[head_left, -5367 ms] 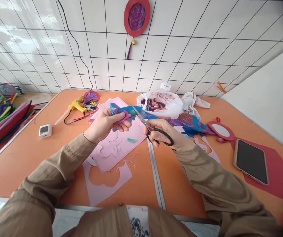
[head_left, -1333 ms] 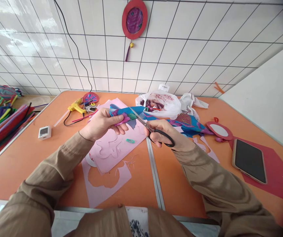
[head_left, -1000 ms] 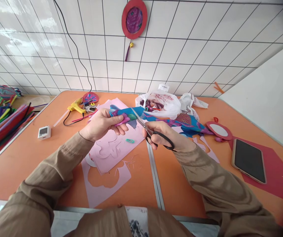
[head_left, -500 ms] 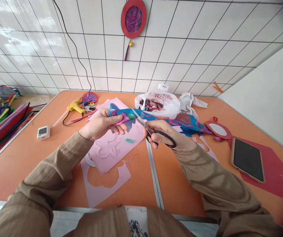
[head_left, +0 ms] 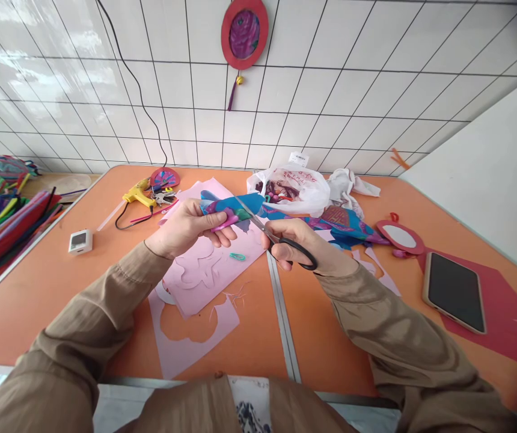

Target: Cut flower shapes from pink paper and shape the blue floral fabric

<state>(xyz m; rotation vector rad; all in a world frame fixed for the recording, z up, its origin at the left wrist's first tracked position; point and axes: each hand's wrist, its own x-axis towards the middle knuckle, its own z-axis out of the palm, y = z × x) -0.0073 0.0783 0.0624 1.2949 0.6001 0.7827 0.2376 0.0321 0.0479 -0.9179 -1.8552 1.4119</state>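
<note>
A blue fabric piece with pink and purple patterning [head_left: 250, 202] is pinched between the thumb and fingers of my left hand [head_left: 195, 224]. My right hand [head_left: 291, 239] grips black-handled scissors [head_left: 302, 252], whose blades reach up and left across the fabric. More blue patterned cloth [head_left: 342, 224] lies on the table to the right, behind my right hand. Beneath my hands lie pink paper sheets [head_left: 199, 294] with cut-out shapes, and a small green clip [head_left: 237, 257] rests on them.
A yellow glue gun [head_left: 137, 193] with keys beside it lies back left, near a small white device [head_left: 80, 242]. A white plastic bag [head_left: 315, 195] stands at the back. Rightward are a red-rimmed oval [head_left: 400, 236] and a phone [head_left: 454, 291] on red paper [head_left: 511, 319].
The scissor blades have come closer together across the fabric. The fabric's free blue end now stands up and spreads wider behind the blades. Both hands stay in nearly the same place.
</note>
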